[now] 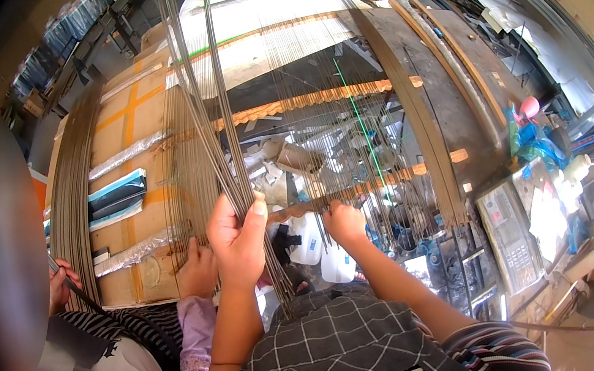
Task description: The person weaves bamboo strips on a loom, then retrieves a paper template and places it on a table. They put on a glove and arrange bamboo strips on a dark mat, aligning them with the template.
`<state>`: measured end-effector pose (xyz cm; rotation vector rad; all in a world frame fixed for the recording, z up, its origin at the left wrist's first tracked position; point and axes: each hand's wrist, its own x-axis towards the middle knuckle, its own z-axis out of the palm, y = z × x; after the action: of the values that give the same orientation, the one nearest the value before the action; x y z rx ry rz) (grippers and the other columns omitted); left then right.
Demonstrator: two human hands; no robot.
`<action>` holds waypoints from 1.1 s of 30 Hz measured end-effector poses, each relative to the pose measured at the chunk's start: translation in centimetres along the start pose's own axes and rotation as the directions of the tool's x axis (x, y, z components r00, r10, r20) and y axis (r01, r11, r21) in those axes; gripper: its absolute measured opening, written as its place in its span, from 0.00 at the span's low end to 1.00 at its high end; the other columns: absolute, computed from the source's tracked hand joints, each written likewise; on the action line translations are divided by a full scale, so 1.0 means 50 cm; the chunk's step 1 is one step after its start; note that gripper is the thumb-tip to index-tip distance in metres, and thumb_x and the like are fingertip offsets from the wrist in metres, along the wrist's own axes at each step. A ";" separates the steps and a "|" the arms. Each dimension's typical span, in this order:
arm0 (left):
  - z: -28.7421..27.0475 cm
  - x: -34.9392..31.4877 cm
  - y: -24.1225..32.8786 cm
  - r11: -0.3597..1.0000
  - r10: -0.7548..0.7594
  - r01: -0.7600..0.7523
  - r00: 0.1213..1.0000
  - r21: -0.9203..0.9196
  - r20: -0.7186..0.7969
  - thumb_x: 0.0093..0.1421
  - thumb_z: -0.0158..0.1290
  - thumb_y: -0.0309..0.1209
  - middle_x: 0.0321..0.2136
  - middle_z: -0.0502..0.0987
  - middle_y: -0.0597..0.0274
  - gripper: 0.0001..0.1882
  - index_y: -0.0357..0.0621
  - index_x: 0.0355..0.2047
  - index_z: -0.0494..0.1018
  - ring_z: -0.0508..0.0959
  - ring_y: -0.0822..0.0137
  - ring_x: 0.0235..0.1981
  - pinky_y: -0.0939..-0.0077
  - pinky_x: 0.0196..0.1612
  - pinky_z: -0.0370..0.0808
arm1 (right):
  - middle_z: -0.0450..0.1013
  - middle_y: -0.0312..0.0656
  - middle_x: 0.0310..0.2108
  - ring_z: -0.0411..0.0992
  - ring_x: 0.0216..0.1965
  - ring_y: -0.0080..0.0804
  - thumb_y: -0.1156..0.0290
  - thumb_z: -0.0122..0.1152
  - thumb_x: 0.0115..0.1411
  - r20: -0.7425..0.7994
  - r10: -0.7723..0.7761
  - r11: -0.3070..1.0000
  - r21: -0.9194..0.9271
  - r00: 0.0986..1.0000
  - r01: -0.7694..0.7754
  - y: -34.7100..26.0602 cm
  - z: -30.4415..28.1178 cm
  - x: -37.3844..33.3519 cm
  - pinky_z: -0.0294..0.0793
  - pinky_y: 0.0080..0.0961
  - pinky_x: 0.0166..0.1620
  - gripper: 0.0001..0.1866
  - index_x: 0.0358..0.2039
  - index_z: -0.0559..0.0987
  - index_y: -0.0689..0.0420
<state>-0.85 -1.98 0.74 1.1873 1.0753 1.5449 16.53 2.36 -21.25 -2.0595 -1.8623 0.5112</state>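
My left hand is closed round a bundle of long, thin grey-brown rods, its thumb pressed along the near side. The bundle rises away from me past the top edge of the picture, and its lower end hangs down by my apron. To its right, my right hand has its fingers curled at the near ends of other thin rods, which lie spaced out over notched wooden strips. Exactly what its fingertips pinch is too small to make out. A single green rod stands out among them.
At my left a co-worker's hand rests close to my left forearm, beside more laid-out rods. Dense rod stacks lie at left and right. A keypad device and blue plastic bags sit at right. White containers stand below the strips.
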 end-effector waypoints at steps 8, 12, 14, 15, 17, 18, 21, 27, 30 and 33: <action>-0.002 -0.001 -0.003 0.999 0.021 -0.020 1.000 -0.029 0.021 0.60 0.49 0.23 0.24 0.67 0.75 0.03 0.38 0.35 0.70 0.61 0.86 0.22 0.90 0.24 0.58 | 0.75 0.54 0.25 0.76 0.29 0.53 0.61 0.52 0.53 0.073 0.009 0.999 -0.042 0.997 -0.006 -0.011 -0.015 0.005 0.75 0.45 0.36 0.13 0.27 0.76 0.59; -0.003 0.000 -0.008 1.000 -0.026 0.026 0.999 -0.012 0.022 0.60 0.50 0.23 0.24 0.68 0.75 0.04 0.39 0.36 0.70 0.62 0.85 0.23 0.89 0.25 0.59 | 0.76 0.55 0.26 0.76 0.31 0.53 0.61 0.52 0.53 0.103 0.013 0.999 -0.046 0.995 -0.009 -0.006 -0.020 0.007 0.75 0.45 0.37 0.14 0.28 0.76 0.59; 0.002 -0.001 -0.010 0.998 -0.066 0.066 0.998 -0.019 0.021 0.60 0.50 0.23 0.25 0.68 0.75 0.04 0.39 0.36 0.70 0.63 0.85 0.24 0.89 0.26 0.60 | 0.76 0.55 0.26 0.76 0.31 0.52 0.60 0.52 0.53 0.111 0.020 0.998 -0.054 0.994 -0.014 -0.005 -0.025 0.009 0.75 0.45 0.37 0.14 0.28 0.76 0.58; 0.001 -0.003 -0.015 0.997 -0.064 0.065 0.997 -0.043 0.030 0.60 0.50 0.24 0.25 0.68 0.74 0.04 0.39 0.36 0.70 0.63 0.85 0.24 0.89 0.26 0.60 | 0.76 0.55 0.26 0.76 0.31 0.53 0.60 0.52 0.53 0.107 0.013 0.999 -0.050 0.994 -0.007 -0.004 -0.025 0.009 0.75 0.45 0.37 0.14 0.28 0.76 0.58; -0.001 -0.003 -0.028 0.994 -0.057 0.061 0.997 -0.088 0.048 0.61 0.50 0.24 0.26 0.69 0.74 0.04 0.39 0.36 0.70 0.63 0.85 0.24 0.89 0.27 0.61 | 0.76 0.55 0.27 0.75 0.32 0.53 0.60 0.53 0.52 0.100 -0.004 0.999 -0.042 0.995 0.008 -0.005 -0.023 0.007 0.74 0.46 0.36 0.14 0.27 0.76 0.58; -0.005 -0.006 -0.028 0.996 -0.050 0.054 0.997 -0.070 0.058 0.61 0.50 0.24 0.27 0.70 0.73 0.04 0.39 0.36 0.70 0.64 0.84 0.25 0.88 0.28 0.62 | 0.75 0.52 0.23 0.76 0.26 0.44 0.61 0.54 0.54 0.062 -0.031 0.999 -0.025 0.998 0.033 -0.030 -0.049 -0.010 0.74 0.39 0.31 0.14 0.27 0.76 0.60; 0.003 -0.015 -0.042 0.995 -0.044 0.045 0.999 -0.091 0.019 0.60 0.50 0.24 0.26 0.70 0.72 0.04 0.39 0.36 0.70 0.66 0.84 0.25 0.87 0.28 0.64 | 0.75 0.45 0.23 0.74 0.22 0.34 0.62 0.58 0.57 0.117 -0.188 0.842 0.530 0.975 0.099 -0.126 -0.175 -0.073 0.73 0.27 0.29 0.13 0.30 0.76 0.61; 0.048 0.001 -0.087 1.000 0.004 -0.005 0.997 0.015 0.077 0.57 0.52 0.23 0.23 0.69 0.70 0.03 0.37 0.31 0.71 0.65 0.82 0.23 0.85 0.25 0.63 | 0.69 0.31 0.24 0.65 0.25 0.14 0.72 0.55 0.61 0.022 -0.428 0.175 0.983 0.903 0.058 -0.182 -0.279 -0.146 0.65 0.13 0.28 0.06 0.36 0.74 0.62; 0.042 -0.007 -0.109 0.999 0.005 -0.003 0.999 -0.049 0.033 0.57 0.52 0.23 0.22 0.69 0.69 0.04 0.36 0.32 0.71 0.66 0.82 0.22 0.83 0.24 0.63 | 0.69 0.31 0.22 0.64 0.22 0.13 0.73 0.52 0.62 0.065 -0.319 0.246 0.969 0.946 0.017 -0.177 -0.263 -0.162 0.64 0.14 0.26 0.07 0.38 0.74 0.63; 0.047 -0.006 -0.113 0.997 0.068 -0.069 0.998 0.033 0.014 0.57 0.52 0.24 0.21 0.69 0.69 0.04 0.36 0.32 0.72 0.66 0.81 0.22 0.82 0.23 0.63 | 0.69 0.31 0.20 0.65 0.21 0.14 0.73 0.53 0.62 -0.049 -0.249 0.364 0.921 0.967 0.140 -0.174 -0.250 -0.165 0.66 0.15 0.24 0.06 0.33 0.75 0.62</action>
<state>2.29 -0.69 -4.39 1.2673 1.0651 1.5747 13.93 -4.93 -5.72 -1.0102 -1.2758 1.2566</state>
